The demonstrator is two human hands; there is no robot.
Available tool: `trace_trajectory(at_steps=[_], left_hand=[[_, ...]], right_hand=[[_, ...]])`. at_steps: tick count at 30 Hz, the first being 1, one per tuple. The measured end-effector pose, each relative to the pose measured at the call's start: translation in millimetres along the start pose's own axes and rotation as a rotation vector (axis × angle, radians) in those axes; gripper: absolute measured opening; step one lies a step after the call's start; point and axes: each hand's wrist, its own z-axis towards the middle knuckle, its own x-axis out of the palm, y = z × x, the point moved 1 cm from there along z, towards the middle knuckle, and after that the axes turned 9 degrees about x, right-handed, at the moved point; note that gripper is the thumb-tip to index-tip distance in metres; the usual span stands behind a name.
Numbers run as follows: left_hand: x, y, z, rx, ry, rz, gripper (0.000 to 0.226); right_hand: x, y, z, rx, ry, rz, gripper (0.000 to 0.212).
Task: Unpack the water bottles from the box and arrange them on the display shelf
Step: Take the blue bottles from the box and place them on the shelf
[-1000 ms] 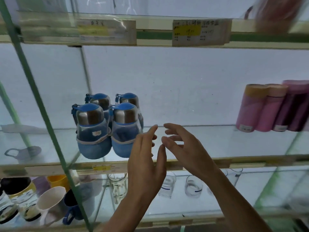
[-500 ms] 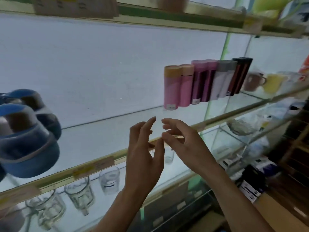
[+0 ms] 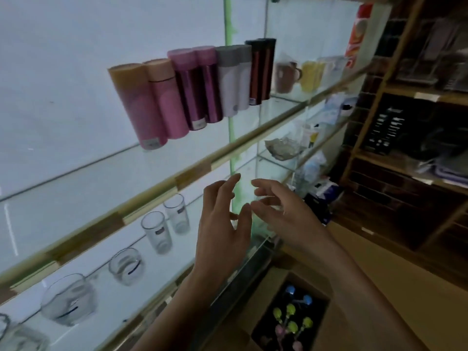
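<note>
1. Now the view has swung right and down. The water bottles (image 3: pixel 291 309) show caps-up inside the open box (image 3: pixel 307 285), low beside the bottom shelf's front edge.
2. The left hand (image 3: pixel 222 231) and right hand (image 3: pixel 286 214) hover empty, fingers loosely spread, tips nearly meeting, probably on their way to fetch another bottle.
3. The display shelf (image 3: pixel 192 173) lies bare left of the slim flasks (image 3: pixel 162 102).
4. Glass tumblers (image 3: pixel 157 231) line the shelf beneath, close to the reach.

hands (image 3: pixel 249 216) raised empty, box (image 3: pixel 291 315) below, display shelf (image 3: pixel 192 171)
</note>
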Motion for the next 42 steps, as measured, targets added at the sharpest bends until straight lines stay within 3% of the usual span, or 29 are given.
trace_trajectory(at_steps=[17,32,42], left_hand=[[145.1,29.1,-34.6,-0.167,0.475,-0.105,0.056],[253.0,152.2,-87.0,-0.333,0.815,-0.270,0.052],[323.4,231.9,-152.0,-0.403,0.982,-0.292,0.056]], right_hand=[[-66.7,-144.5,-13.5,0.388,-0.052,-0.028,0.046],[-20.0,-290.1,-1.9,0.754,-0.204,0.075,0.049],[19.7,-399.8,1.7,0.889,-0.296,0.148,0.049]])
